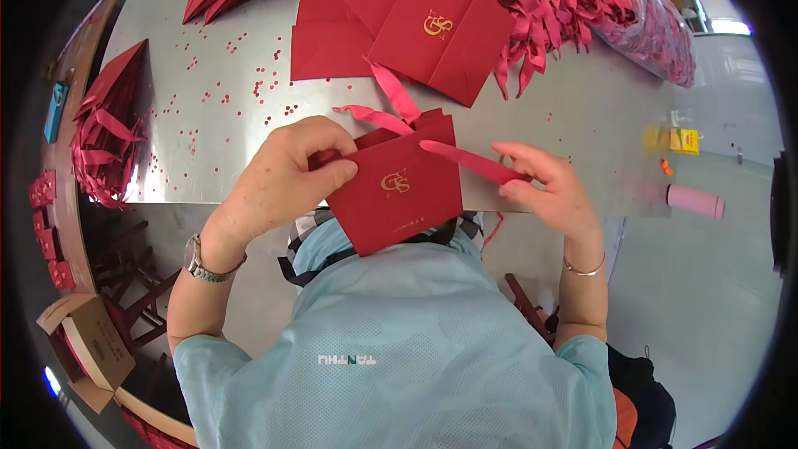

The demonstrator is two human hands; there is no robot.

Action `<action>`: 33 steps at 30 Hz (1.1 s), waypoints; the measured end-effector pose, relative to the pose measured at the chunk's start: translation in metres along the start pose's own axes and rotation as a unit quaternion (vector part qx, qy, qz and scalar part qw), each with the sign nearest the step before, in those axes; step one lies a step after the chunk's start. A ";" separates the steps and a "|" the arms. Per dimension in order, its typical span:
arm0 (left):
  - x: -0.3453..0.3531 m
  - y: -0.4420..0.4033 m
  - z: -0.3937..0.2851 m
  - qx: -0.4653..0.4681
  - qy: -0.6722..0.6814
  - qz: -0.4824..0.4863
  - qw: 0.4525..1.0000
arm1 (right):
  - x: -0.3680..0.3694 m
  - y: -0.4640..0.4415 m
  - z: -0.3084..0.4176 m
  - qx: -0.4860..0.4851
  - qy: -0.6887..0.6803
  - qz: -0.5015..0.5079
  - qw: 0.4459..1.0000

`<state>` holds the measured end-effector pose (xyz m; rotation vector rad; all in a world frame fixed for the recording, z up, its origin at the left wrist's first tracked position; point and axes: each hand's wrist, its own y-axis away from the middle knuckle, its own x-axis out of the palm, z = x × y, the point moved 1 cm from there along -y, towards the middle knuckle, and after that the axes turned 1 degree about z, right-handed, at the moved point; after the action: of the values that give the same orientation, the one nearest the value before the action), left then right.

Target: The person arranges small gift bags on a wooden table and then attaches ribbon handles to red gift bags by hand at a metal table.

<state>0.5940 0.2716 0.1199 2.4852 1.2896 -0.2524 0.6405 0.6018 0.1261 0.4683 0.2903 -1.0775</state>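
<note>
A dark red paper gift bag point(407, 199) with a gold logo is held at the table's front edge, over my lap. My left hand point(295, 170) pinches its upper left corner, thumb on the front panel. From a hole near the bag's top edge runs a pink-red ribbon point(470, 161), its end between the thumb and fingers of my right hand point(540, 187). Behind the bag's opening, more ribbon point(391, 91) sticks up in two loose tails. The inside of the bag is mostly hidden.
Flat red bags point(416, 25) lie overlapped at the back of the metal table point(208, 141). A heap of cut ribbons point(561, 4) spills from a plastic bag point(657, 21). Ribboned bags point(108, 129) stand at left; red paper dots are scattered about. At right lies a pink bottle point(695, 200).
</note>
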 end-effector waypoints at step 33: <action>0.010 -0.004 0.021 -0.138 0.057 -0.058 0.987 | 0.003 0.038 0.010 -0.234 -0.398 -0.119 0.879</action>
<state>0.5964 0.2738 0.0963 2.2230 1.4113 0.0415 0.6758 0.6097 0.1422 -0.4697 -0.1350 -1.3004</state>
